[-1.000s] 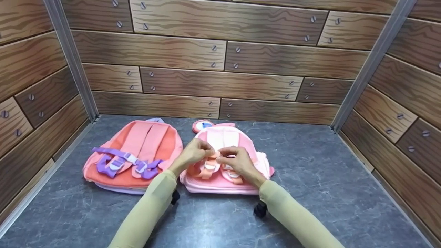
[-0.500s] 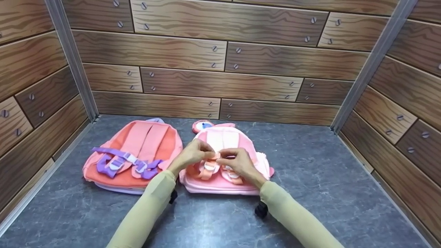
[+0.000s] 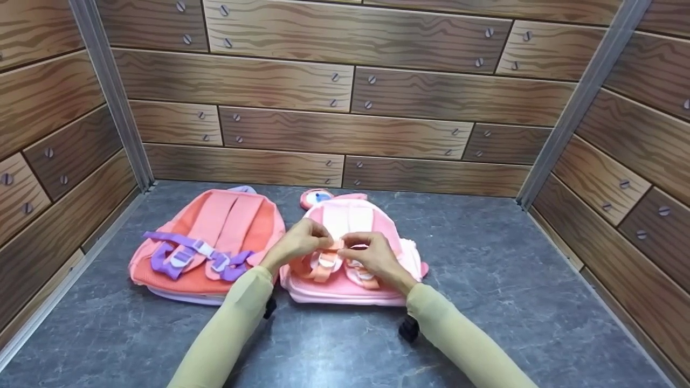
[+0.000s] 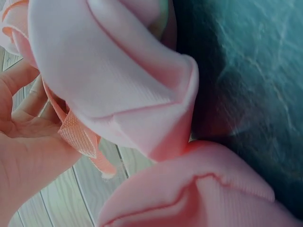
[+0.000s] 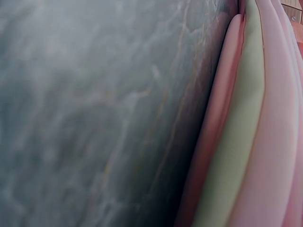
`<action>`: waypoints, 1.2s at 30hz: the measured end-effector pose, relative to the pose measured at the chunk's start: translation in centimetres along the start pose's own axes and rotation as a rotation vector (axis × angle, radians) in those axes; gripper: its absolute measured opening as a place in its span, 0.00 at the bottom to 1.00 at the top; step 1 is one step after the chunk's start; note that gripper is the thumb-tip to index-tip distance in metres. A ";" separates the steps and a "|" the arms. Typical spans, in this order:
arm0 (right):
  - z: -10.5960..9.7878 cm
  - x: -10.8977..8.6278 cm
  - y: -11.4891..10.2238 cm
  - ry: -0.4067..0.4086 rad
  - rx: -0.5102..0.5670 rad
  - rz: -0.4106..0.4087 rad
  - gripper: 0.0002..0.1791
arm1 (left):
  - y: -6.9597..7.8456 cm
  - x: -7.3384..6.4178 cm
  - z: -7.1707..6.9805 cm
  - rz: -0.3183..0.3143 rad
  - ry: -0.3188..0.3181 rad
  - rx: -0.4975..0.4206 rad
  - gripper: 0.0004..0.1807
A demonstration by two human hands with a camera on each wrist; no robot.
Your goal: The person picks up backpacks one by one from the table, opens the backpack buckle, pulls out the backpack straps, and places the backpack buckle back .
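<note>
Flat orange woven strap [image 3: 337, 246] is held crosswise above pale-pink fabric backpack [image 3: 345, 295] | grip: strap pinched by left hand [image 3: 302, 237] and right hand [image 3: 374, 252], fingertips nearly closed | nearer hand: neither

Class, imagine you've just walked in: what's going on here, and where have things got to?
A person's left hand and right hand pinch an orange strap on the pink backpack, which lies with its shoulder straps facing up on the dark tabletop. The fingers hide whether anything there is fastened. Left of it lies a coral backpack, untouched, with purple straps.
</note>
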State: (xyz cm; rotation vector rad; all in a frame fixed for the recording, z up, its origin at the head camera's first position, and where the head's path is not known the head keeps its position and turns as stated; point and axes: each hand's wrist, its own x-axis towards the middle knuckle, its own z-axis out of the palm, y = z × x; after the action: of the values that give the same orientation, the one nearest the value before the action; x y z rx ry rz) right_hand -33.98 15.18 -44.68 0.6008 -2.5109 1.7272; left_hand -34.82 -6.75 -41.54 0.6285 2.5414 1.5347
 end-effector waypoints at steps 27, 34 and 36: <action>-0.2 -0.2 0.2 -0.046 0.013 -0.014 0.15 | -0.2 0.1 0.5 0.025 -0.016 -0.007 0.07; -0.2 -0.1 0.1 -0.036 0.029 -0.026 0.15 | -0.3 0.2 0.5 0.040 -0.008 -0.010 0.07; -0.2 -0.1 0.1 -0.032 0.028 -0.032 0.15 | -0.3 0.2 0.5 0.040 -0.008 -0.018 0.07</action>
State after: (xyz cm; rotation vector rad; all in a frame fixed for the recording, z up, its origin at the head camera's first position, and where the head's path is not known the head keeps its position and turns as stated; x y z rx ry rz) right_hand -33.96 15.44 -44.74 0.6721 -2.4879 1.7591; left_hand -34.90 -6.35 -42.01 0.6856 2.5215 1.5627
